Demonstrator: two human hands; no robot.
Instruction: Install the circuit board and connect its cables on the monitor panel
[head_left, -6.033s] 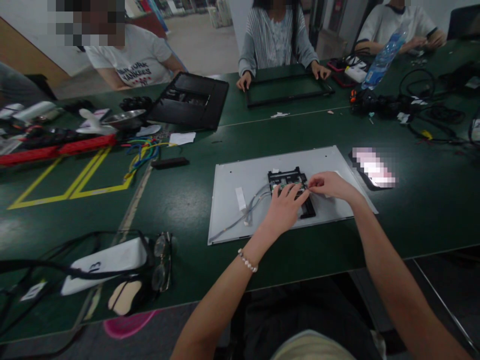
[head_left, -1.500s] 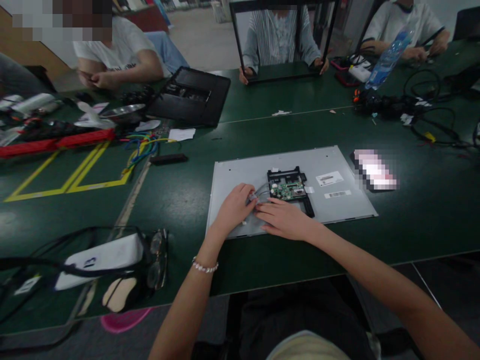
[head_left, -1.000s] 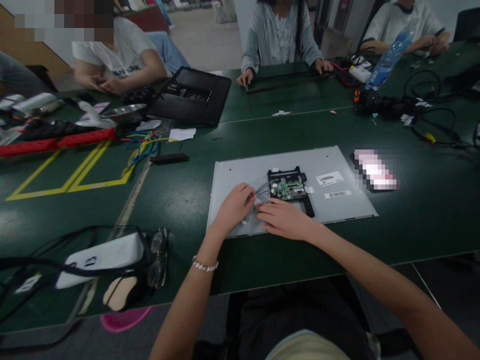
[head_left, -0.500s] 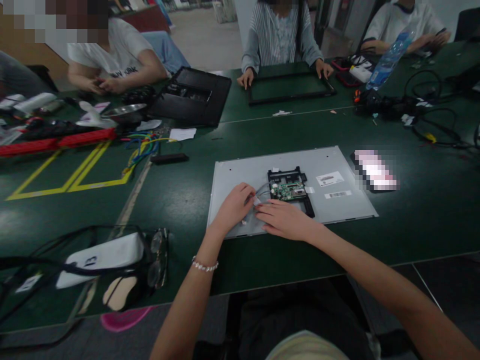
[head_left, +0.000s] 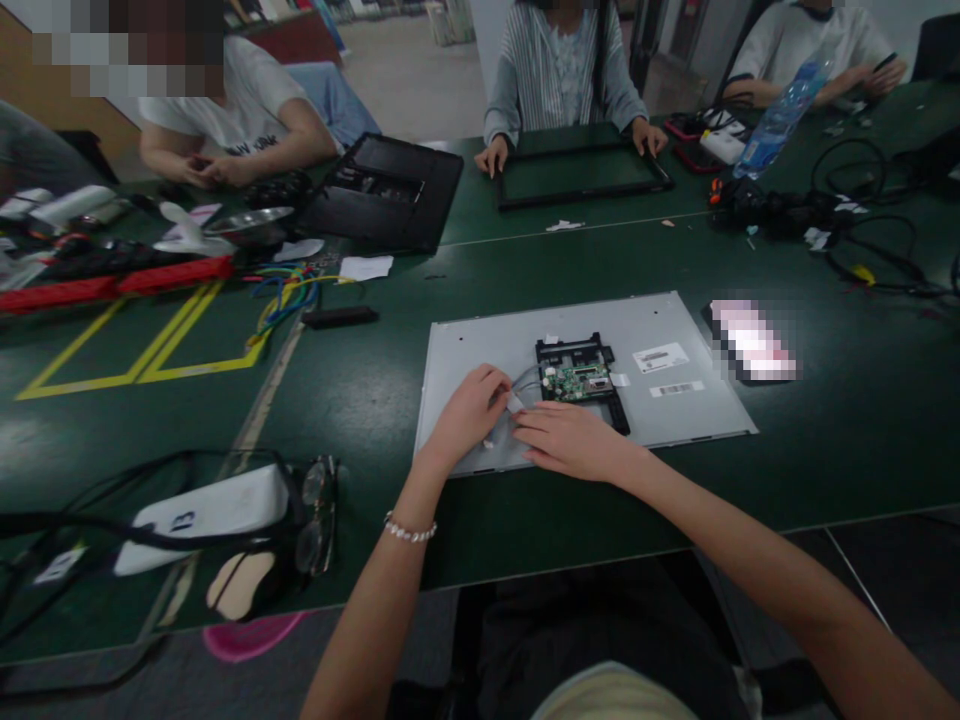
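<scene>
A flat silver-grey display panel (head_left: 487, 345) lies on the green table in front of me, its back facing up. On it sits a black bracket (head_left: 618, 410) with a green circuit board (head_left: 577, 380); thin grey cables (head_left: 527, 377) run from the board toward my hands. My left hand (head_left: 474, 405) has its fingers closed on a small whitish strip (head_left: 515, 402) beside these cables. Close by, my right hand (head_left: 574, 437) rests over the panel's lower part, fingers stretched out with tips near the strip. What lies under its palm is hidden.
A phone (head_left: 750, 340) lies right of the panel. Eyeglasses (head_left: 315, 515), a white case (head_left: 210, 518) and black cables are at the lower left. Across the table, a co-worker's hands rest on a black frame (head_left: 585, 190); a black cover (head_left: 382, 195) and bottle (head_left: 784, 115) stand nearby.
Almost nothing differs. Both my hands keep their places on the panel, with only a slight shift of the fingers and of the view.
</scene>
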